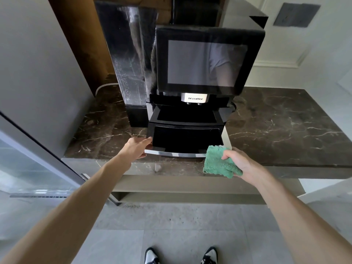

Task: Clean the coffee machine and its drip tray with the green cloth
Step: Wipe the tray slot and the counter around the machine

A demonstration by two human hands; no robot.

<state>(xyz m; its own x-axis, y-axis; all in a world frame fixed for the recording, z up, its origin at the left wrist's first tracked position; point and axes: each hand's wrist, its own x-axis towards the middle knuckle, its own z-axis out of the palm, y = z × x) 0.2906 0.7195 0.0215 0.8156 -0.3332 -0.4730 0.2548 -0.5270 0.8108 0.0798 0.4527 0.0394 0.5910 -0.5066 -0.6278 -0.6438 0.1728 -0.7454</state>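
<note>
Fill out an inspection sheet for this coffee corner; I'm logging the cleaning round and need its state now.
Surface: dark veined marble counter, with the machine standing on it.
Job's things: coffee machine upright, screen dark; drip tray at its base; green cloth folded.
Clutter: small specks on the floor under the counter.
Hands: left hand grips the tray's left front corner; right hand holds the cloth by the tray's right corner.
Cables: white cable on the counter behind the machine, left side.
Surroundings: grey cabinet at left, white panelled wall at right.
</note>
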